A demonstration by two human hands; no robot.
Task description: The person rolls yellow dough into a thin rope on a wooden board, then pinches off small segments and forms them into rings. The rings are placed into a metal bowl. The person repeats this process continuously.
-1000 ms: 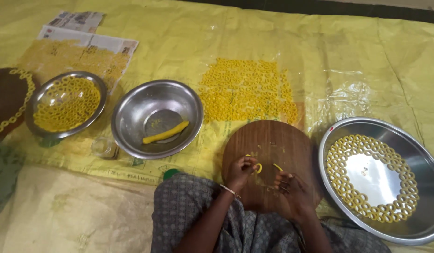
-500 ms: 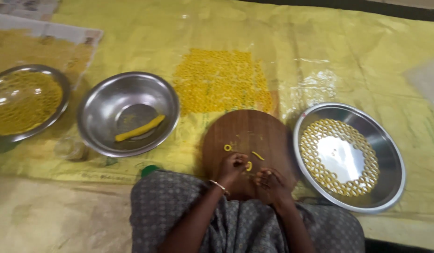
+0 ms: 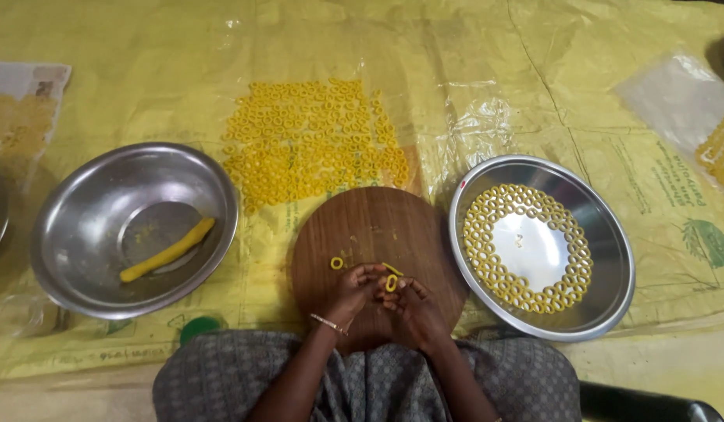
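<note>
- Left hand (image 3: pixel 353 287) and right hand (image 3: pixel 409 306) together over round brown wooden board (image 3: pixel 362 227), fingertips pinched on small yellow dough ring (image 3: pixel 391 283), apparently to close its loop.
- One finished ring (image 3: pixel 337 263) on board just beside left hand.
- Flat steel plate (image 3: pixel 612 258) close on right, rings lined along its rim.
- Steel bowl (image 3: pixel 73 211) on left, with yellow dough roll (image 3: pixel 167 250) inside.

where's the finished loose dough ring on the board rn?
In the head view, the loose dough ring lies flat on the round wooden board, just left of the left hand and apart from the ring pinched between both hands.
</note>
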